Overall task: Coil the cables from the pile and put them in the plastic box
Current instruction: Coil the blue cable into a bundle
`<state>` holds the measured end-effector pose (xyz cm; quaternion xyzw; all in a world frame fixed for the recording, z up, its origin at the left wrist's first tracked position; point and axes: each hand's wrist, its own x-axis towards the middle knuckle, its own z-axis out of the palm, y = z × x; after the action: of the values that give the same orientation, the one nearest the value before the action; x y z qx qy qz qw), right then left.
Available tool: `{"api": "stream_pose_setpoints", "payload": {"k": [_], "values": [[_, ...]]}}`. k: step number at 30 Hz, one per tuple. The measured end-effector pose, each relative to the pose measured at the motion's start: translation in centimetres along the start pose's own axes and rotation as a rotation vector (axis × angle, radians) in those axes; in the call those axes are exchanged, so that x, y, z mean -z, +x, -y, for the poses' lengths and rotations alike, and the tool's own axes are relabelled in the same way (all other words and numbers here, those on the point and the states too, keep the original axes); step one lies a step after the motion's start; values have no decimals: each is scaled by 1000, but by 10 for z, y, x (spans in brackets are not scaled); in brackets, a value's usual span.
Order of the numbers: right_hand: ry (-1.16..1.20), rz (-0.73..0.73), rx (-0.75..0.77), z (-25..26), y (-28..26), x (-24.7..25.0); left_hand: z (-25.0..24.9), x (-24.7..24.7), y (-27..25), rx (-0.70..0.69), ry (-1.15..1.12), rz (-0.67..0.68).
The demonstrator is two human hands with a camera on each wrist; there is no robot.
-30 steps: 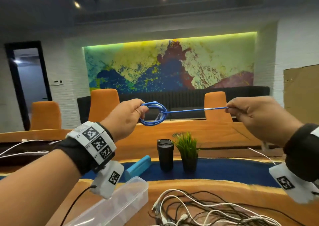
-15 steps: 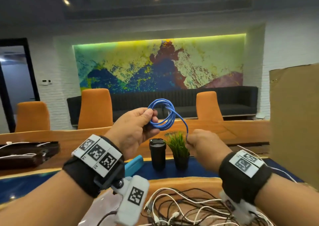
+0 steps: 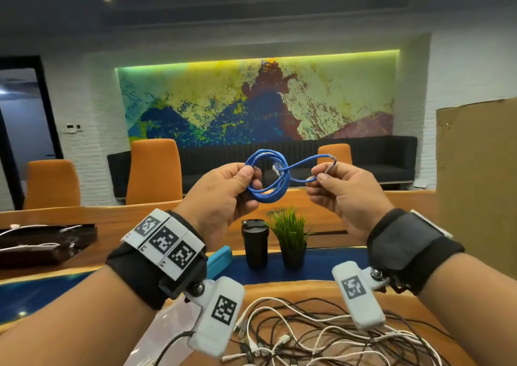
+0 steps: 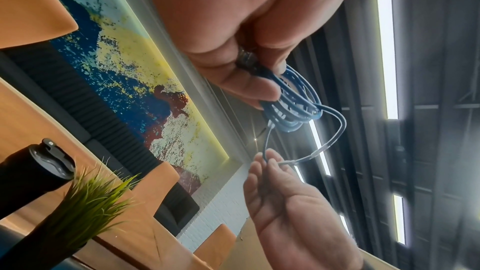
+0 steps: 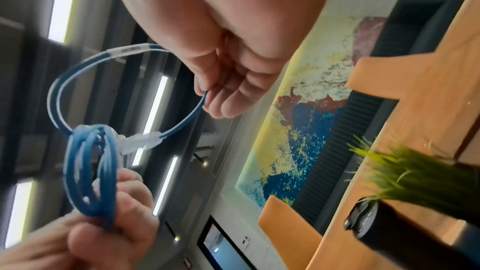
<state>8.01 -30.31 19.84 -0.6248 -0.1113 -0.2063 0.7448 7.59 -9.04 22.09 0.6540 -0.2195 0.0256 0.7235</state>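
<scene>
At centre frame, above the counter (image 3: 279, 287), my left hand (image 3: 221, 195) grips the coiled blue cable (image 3: 268, 178), fingers curled round it; my right hand (image 3: 344, 189) pinches its loose end loop.

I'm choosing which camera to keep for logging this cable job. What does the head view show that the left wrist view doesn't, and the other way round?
Only the head view shows the cable pile on the table and the clear plastic box under the left wrist. Only the left wrist view shows the ceiling light strips. Both show the left hand gripping the blue cable coil, the right hand pinching its loose end, the black tumbler and the potted plant.
</scene>
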Motion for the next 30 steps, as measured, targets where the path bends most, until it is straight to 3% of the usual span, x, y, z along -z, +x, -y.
{"api": "stream_pose_setpoints", "payload": {"k": [2, 5, 8, 14, 17, 24, 30], "values": [[-54, 47, 13, -2, -2, 1, -2, 0, 1, -1, -5, 7], [48, 108, -9, -2, -6, -5, -1, -5, 1, -5, 46, 59], [85, 263, -65, 3, -15, -17, 3, -13, -1, -36, 128, 87], [204, 515, -299, 16, -24, -10, -1, -19, 3, -264, 234, 16], [229, 649, -321, 18, -30, -11, -1, -24, 2, -351, 308, 42], [474, 646, -303, 14, -39, -27, 3, -27, 0, -421, 278, 15], [496, 641, -290, 15, -46, -29, 7, -33, -4, -486, 301, -30]]}}
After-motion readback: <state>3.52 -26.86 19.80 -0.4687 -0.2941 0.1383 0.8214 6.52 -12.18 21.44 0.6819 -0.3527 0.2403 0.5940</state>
